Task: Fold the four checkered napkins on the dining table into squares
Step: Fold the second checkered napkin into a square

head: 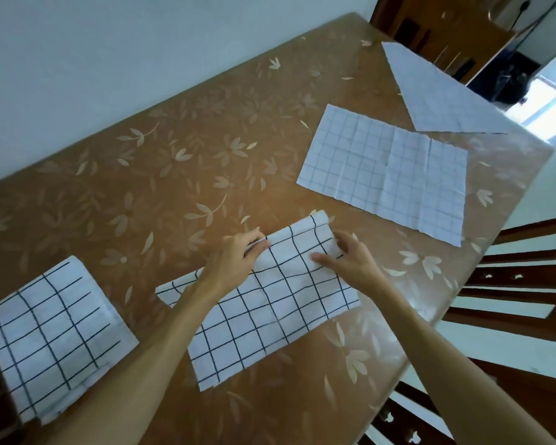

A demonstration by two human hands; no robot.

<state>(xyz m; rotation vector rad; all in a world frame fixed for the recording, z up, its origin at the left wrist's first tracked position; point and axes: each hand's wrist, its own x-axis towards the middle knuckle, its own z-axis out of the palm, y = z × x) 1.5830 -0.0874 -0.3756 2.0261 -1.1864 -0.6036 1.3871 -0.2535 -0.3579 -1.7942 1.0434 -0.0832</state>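
A white napkin with a black grid lies in front of me on the brown floral table, its far end turned over onto itself. My left hand pinches the folded far-left edge. My right hand grips the far-right part of that fold. A folded napkin rests at the near left as a rough square. Farther right, a faint-grid napkin lies flat as a creased rectangle. A fourth napkin lies at the far right corner, partly over the table edge.
A dark wooden chair stands along the table's right edge. A white wall runs behind the table on the left. Dark wooden furniture and a bright doorway sit beyond the far corner.
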